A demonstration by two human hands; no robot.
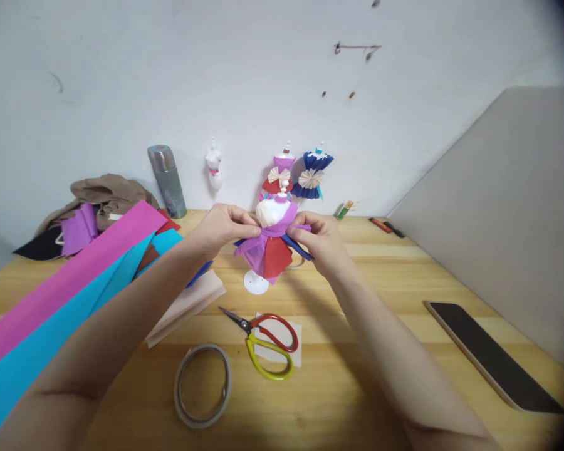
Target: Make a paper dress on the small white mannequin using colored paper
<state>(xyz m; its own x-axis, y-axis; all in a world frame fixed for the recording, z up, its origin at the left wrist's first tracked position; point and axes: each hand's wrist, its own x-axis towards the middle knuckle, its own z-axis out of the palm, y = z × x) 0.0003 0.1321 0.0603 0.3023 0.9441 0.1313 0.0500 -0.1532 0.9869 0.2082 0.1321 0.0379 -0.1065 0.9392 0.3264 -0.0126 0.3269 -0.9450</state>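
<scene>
Over the wooden tabletop, left hand and right hand pinch opposite sides of the purple paper sash around a miniature dress form; any lettering on the vacuum flask is illegible.

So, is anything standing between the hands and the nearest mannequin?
Nothing visible is: the left hand and right hand pinch the purple wrap around the mannequin. The scissors and tape roll lie nearer the camera, out of the way.

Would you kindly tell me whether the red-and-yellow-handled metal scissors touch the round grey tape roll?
Apart: the head view shows bare wooden tabletop between the scissors and the tape roll.
</scene>
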